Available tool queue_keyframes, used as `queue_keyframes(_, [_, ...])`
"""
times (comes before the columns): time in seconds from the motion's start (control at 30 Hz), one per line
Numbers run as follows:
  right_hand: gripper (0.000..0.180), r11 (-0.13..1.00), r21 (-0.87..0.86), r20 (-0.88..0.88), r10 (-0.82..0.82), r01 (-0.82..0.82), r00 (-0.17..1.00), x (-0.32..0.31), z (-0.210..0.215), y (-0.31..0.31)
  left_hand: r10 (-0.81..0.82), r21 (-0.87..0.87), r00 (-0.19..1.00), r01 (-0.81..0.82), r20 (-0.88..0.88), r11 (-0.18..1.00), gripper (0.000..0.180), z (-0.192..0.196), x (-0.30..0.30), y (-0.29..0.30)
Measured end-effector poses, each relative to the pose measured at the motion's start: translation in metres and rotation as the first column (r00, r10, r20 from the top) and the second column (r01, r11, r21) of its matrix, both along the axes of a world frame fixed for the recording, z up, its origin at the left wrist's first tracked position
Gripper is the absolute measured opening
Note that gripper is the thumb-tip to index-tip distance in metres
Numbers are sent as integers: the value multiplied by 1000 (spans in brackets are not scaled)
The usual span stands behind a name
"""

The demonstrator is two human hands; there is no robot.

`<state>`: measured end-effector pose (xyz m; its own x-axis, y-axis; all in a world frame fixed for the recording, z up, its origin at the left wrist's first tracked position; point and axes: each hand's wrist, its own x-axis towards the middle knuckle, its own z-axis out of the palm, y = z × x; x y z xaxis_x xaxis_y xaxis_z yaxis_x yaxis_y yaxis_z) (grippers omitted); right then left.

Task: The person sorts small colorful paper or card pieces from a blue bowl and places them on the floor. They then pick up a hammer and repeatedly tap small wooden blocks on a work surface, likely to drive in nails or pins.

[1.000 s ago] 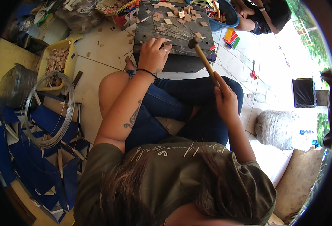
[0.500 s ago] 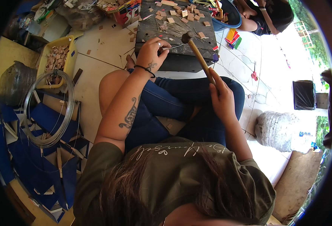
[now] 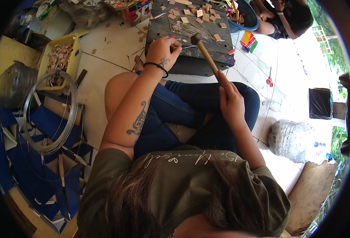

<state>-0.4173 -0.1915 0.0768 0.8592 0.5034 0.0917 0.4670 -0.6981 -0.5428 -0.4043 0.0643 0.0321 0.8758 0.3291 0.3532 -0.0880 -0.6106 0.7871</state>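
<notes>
My right hand [image 3: 232, 101] grips a hammer [image 3: 210, 60] by its wooden handle. Its dark round head is over the near part of a low black wooden block [image 3: 199, 60]. At the block's near left edge, my left hand [image 3: 165, 50] is closed in a pinch on a thin metal wire [image 3: 189, 46], which runs to the right toward the hammer head. Whether head and wire touch, I cannot tell. Farther back on the block lie several cut wires [image 3: 187, 30] and small wooden squares [image 3: 205, 18].
Left of my legs stand a yellow basket of wood pieces [image 3: 76, 49], a wire coil [image 3: 74, 115] and blue boards [image 3: 22, 174]. A blue tub [image 3: 244, 27] stands beside the block. Red scissors [image 3: 269, 81] lie on the floor at right. Another person [image 3: 292, 20] sits far right.
The view has shifted slightly. Against the block, the hammer head has come a little to the left. My left hand keeps its pinch on the wire.
</notes>
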Motion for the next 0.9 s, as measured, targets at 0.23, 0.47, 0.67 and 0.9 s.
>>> queue_keyframes(0.23, [47,999,39,108,15,-20,994,5,-7,-1,-15,-25,998,14,-67,1000,13,4,2,2])
queue_keyframes(0.47, [45,994,98,13,-48,47,999,12,-6,-7,-38,53,995,33,97,998,8,0,-5,1])
queue_keyframes(0.67, [45,983,165,-64,-66,76,996,7,0,-16,-69,481,979,-33,192,876,6,-1,0,-1])
queue_keyframes(0.9, [43,978,204,-20,-34,37,999,5,-1,-23,24,394,972,-117,234,912,13,-4,-7,-3])
